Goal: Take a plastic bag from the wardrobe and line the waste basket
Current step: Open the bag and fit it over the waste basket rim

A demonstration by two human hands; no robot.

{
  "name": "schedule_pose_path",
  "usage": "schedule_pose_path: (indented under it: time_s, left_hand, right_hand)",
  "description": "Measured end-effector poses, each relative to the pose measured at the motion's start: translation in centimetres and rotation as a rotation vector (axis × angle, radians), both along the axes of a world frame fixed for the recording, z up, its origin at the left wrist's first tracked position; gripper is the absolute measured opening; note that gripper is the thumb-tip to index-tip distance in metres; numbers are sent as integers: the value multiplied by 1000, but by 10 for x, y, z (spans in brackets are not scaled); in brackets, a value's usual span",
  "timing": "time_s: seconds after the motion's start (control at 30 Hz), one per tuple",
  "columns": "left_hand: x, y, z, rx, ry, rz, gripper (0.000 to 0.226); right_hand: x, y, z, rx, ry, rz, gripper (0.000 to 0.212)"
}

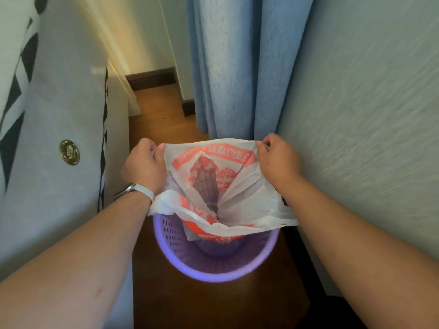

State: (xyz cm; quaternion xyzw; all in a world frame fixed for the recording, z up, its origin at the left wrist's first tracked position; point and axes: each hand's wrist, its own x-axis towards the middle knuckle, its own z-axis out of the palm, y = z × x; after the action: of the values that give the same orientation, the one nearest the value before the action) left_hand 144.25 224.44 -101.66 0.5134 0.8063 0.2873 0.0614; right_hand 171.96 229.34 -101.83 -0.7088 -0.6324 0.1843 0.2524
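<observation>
A white plastic bag (247, 188) with red print hangs open over a purple perforated waste basket (213, 264) on the wooden floor. The bag's lower part dips into the basket; its near edge flops loose above the rim. My left hand (145, 165), with a white watch on the wrist, pinches the bag's far left corner. On the other side my right hand (278, 160) pinches the far right corner. Both hands stretch the mouth wide just above the basket's far side.
A white cabinet (59, 129) with black diamond trim and a round brass knob (69, 152) stands close on the left. A pale textured wall (368, 115) runs along the right. Blue curtains (232, 67) hang behind the basket. A narrow strip of wooden floor (161, 108) leads away.
</observation>
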Motion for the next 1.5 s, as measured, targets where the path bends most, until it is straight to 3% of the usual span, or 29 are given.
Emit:
schedule_pose_path:
  time_s: [0.17,0.3,0.4,0.6,0.67,0.77,0.87,0.97,1.13,1.27,1.37,1.43,1.5]
  left_hand:
    - [-17,13,-25,-125,-148,-50,23]
    - [-28,4,-45,-243,-381,-35,23]
    - [-34,-7,-51,-370,-349,-103,18]
    - [-22,-9,-26,-186,-663,37,12]
    - [-17,-6,-11,-139,-623,24,12]
    - [0,-13,6,-141,-524,-110,3]
    - [21,-33,22,-137,-318,-263,6]
    - [31,-59,42,-161,-184,-377,12]
    - [33,-97,74,-456,-141,-573,21]
    - [41,-119,84,-659,59,-710,54]
    - [39,-133,79,-713,170,-762,41]
    - [37,-137,75,-715,193,-761,19]
    - [39,-140,71,-706,172,-754,15]
  right_hand:
    - [2,23,-22,-172,32,28,18]
    - [13,19,-38,-329,228,57,22]
    - [21,13,-44,-452,301,88,18]
    - [19,8,-35,-349,404,20,8]
    - [19,4,-25,-278,388,18,5]
    - [21,-10,-7,-214,321,150,16]
    - [22,-39,10,-149,186,339,17]
    - [29,-75,21,-121,173,406,17]
    - [44,-122,18,-153,113,439,47]
    - [52,-135,19,-237,90,498,71]
    - [59,-141,20,-275,96,548,59]
    - [61,-148,16,-225,64,551,37]
    - [63,-159,12,-203,33,528,18]
